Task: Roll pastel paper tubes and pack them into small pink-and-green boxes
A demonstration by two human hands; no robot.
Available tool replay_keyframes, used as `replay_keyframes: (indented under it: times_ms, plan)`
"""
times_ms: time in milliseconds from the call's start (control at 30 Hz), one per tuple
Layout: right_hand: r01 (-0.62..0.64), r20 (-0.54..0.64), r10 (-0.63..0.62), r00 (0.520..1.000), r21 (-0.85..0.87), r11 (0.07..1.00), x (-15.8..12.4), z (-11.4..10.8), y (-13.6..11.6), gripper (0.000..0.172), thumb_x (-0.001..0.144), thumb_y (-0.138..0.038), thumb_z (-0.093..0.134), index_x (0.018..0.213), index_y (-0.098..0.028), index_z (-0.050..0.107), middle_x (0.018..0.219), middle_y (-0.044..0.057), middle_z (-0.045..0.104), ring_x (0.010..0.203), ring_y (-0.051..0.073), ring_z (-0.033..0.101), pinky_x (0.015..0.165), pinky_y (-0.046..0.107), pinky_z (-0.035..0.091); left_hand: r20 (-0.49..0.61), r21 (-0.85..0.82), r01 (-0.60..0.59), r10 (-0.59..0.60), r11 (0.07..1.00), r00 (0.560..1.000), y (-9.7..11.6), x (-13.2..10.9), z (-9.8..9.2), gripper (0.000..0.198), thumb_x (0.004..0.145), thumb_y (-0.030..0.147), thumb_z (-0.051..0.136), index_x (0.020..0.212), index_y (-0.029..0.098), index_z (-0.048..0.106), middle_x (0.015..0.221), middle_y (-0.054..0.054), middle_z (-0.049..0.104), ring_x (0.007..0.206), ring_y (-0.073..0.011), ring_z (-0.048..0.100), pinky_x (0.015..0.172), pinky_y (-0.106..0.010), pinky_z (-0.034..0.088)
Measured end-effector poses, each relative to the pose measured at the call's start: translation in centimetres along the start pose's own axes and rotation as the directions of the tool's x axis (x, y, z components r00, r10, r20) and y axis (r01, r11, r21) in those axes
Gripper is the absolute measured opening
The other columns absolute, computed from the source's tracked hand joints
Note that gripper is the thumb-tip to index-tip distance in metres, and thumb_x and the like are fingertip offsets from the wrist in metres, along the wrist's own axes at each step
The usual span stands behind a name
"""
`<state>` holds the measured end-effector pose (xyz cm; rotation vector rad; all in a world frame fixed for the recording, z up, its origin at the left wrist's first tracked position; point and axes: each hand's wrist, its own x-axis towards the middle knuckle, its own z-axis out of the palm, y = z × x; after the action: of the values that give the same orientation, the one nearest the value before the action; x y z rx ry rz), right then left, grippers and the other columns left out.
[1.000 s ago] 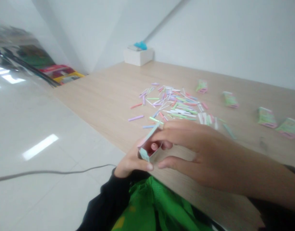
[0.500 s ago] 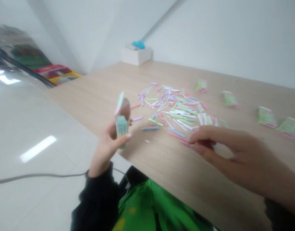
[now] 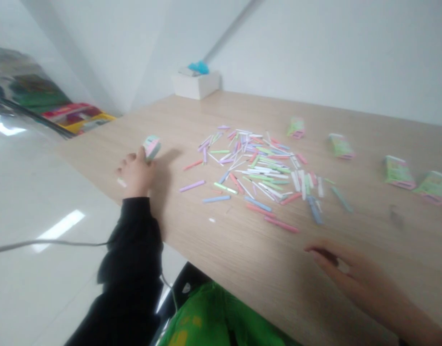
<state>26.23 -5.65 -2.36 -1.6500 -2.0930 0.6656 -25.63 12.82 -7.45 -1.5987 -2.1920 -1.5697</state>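
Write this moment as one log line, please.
left hand: touching small box | right hand: nothing visibly held | thin sticks: scattered on table | four other boxes: on table

Matt wood-grain table (image 3: 221, 269), glossy tiled floor (image 3: 62, 283)

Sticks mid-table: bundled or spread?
Spread: the pastel sticks lie loose on the table, pointing many ways, many overlapping, a few apart.
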Motion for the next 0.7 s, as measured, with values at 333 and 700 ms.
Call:
replay_keyframes:
  times_ms: [333, 700]
  plan:
    - [0.03, 0.036, -0.031, 0.999, 0.02, 0.999, 0.2, 2.1, 1.9, 0.024, 0.096, -0.03, 0.053, 0.089, -0.028, 0.076, 0.082, 0.002, 0.079, 0.077, 0.023, 0.076, 0.064, 0.031, 0.062, 0.197, 0.2, -0.024, -0.016, 0.979, 0.98, 0.4, -0.7, 0.8, 0.056, 0.083, 0.059, 0.056, 0.09, 0.005, 0.069, 0.127, -0.012, 0.067, 0.152, -0.0455, 0.024, 0.105, -0.071, 0.014]
    - [0.041, -0.048, -0.039, 0.998, 0.047, 0.998, 0.0, 2.2, 3.3, 0.024, 0.095, -0.032, 0.051, 0.094, -0.025, 0.074, 0.085, 0.002, 0.077, 0.075, 0.021, 0.074, 0.061, 0.029, 0.059, 0.758, -0.113, -0.607, 0.463, 0.787, 0.459, 13.5, -6.8, 4.3, 0.017, 0.089, 0.031, 0.068, 0.101, 0.026, 0.079, 0.104, -0.005, 0.071, 0.099, -0.023, 0.064, 0.093, -0.038, 0.048]
